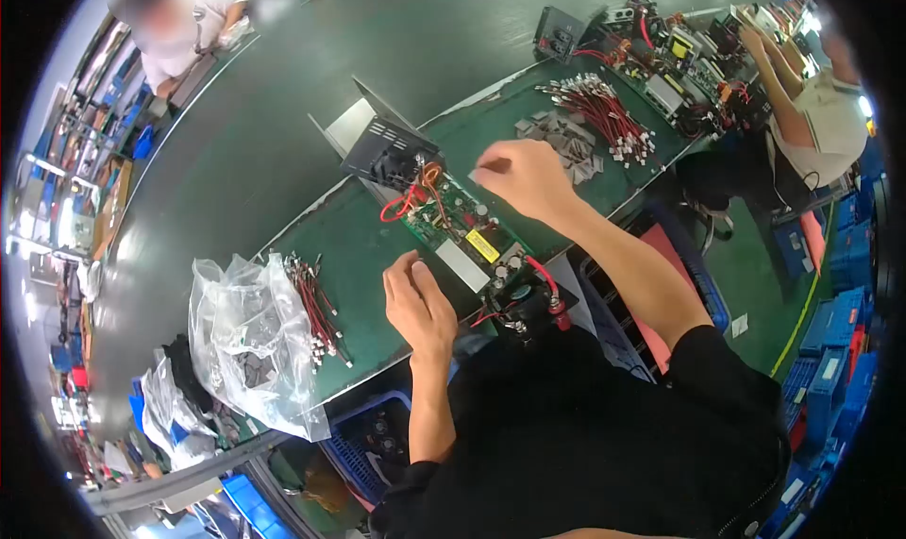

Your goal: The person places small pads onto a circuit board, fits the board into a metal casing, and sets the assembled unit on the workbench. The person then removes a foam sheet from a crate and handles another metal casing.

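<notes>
A green circuit board assembly point(462, 223) with a yellow-labelled part, red wires and a black vented end panel point(392, 152) lies in front of me, beside an open metal casing point(354, 119). My right hand point(524, 176) is over the board's right side, thumb and fingers pinched together; a small pale bit shows at the fingertips, too small to name. At the board's left edge is my left hand point(417, 303), fingers apart and slightly curled, with nothing visible in it. Grey flat pieces point(562, 143) lie in a pile to the right of my right hand.
Red-wired connector bundles lie at the right point(609, 114) and left point(316, 312). A clear plastic bag point(250, 336) sits at the left. More board assemblies point(675, 62) stand at the back right, near a co-worker point(816, 114). Another person point(175, 34) is across the bench.
</notes>
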`<state>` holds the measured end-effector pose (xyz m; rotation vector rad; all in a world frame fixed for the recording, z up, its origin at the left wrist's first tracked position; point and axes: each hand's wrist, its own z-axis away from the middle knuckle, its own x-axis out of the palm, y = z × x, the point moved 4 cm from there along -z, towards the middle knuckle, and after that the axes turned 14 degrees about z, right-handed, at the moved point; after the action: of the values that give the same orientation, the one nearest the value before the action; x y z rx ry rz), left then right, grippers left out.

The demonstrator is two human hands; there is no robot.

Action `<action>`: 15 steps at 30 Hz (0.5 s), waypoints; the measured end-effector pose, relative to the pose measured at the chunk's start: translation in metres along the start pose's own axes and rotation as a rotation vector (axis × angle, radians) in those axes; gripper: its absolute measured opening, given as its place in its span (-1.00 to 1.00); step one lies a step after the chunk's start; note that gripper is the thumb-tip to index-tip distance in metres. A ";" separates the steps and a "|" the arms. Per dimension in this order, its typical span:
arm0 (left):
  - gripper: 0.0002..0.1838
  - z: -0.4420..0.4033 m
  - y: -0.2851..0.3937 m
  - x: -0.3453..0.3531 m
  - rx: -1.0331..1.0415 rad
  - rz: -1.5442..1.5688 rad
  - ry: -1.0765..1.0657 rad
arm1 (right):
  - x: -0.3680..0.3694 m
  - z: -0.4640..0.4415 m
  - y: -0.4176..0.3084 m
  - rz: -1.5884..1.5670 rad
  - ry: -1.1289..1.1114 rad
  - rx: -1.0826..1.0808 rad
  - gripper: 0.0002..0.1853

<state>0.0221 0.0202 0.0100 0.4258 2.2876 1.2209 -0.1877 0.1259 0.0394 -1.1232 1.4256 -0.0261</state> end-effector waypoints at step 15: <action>-0.78 -0.004 -0.002 0.003 -0.097 0.044 -0.056 | 0.035 -0.018 -0.009 -0.118 -0.196 0.074 -0.70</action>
<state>0.0175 0.0176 0.0093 0.4708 2.1717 1.3191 -0.1887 0.0890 0.0231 -1.1166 1.1743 -0.0505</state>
